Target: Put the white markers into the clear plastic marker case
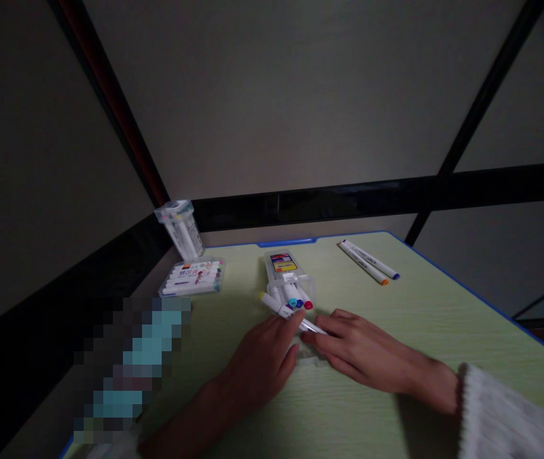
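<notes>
A white marker point(275, 305) with a yellow end slants across the front of an opened clear plastic case point(285, 262). My left hand point(266, 350) is closed around the middle of this marker, its index finger across the barrel and its thumb lower down. From the other side, my right hand point(362, 350) pinches the marker's right end; some of its fingertips are hidden. Behind the marker, several more markers with teal, blue and red ends point(300, 303) stick out of the case towards me. A clear plastic flap point(310, 359) shows on the table beneath my hands.
Two loose markers, one orange-ended point(367, 268) and one blue-ended point(377, 260), lie at the back right. A flat case of markers point(192, 278) lies at the left, before an upright clear container point(183, 233). The table point(444, 331) has a blue edge; a wall stands behind.
</notes>
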